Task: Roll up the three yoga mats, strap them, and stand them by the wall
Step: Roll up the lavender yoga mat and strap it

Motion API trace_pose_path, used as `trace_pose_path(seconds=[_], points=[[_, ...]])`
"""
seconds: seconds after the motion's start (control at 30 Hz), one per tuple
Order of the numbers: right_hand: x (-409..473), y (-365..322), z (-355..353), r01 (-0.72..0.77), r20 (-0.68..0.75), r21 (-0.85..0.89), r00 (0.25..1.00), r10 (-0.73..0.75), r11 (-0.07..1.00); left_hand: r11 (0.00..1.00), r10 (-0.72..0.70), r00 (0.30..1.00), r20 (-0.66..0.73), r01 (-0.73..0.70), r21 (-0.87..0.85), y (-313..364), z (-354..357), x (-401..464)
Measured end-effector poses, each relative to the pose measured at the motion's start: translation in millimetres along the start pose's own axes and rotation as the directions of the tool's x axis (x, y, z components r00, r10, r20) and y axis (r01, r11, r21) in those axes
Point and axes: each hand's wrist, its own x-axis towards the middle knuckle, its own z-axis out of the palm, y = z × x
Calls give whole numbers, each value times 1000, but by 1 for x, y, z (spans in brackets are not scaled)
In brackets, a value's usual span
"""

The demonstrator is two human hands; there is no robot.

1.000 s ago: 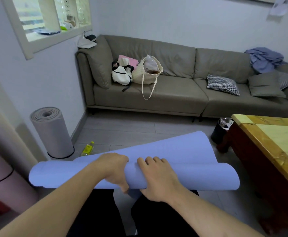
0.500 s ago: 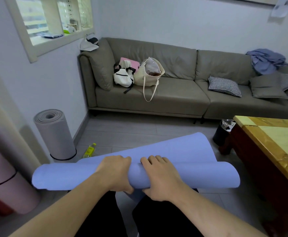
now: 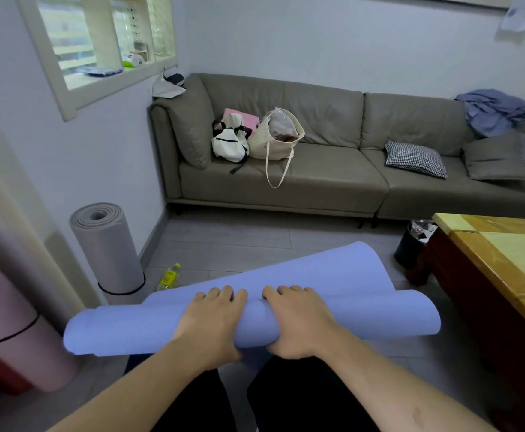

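left hand [image 3: 213, 322]: palm down, fingers curled over the top, pointing to 12 o'clock, thumb tucked under | right hand [image 3: 298, 321]: same pose, just beside it at 3 o'clock | both arms: bare, reaching in from 6 o'clock

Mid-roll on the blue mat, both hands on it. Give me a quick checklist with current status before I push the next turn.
1. Left hand and right hand both grip the roll of the blue mat: ok.
2. Roll ends even: not ok, the right end looks wider and looser than the left.
3. Unrolled flap ahead lies smooth: ok.
4. Floor ahead free: not ok, a yellow bottle lies close beside the flap's left edge.
5. Strap for this mat within reach: cannot tell, none visible.
6. Grey mat and pink mat strapped and upright by the wall: ok.
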Motion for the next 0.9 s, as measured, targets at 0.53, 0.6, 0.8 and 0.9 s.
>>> trace_pose_path(seconds=[0.53,0.6,0.8,0.9], points=[[-8,-9,6,-11,-46,-97,999,7,995,987,61,937,345,-6,-159,-19,-28,29],[-3,-8,-6,0,22,-41,1000,1,999,979,58,924,379,22,-204,-22,-31,30],[14,0,-28,-23,178,55,984,12,998,999,11,995,98,-7,-42,-10,-5,13],[13,-6,-21,-12,137,48,991,5,999,998,-4,994,105,10,-58,-14,-5,14]])
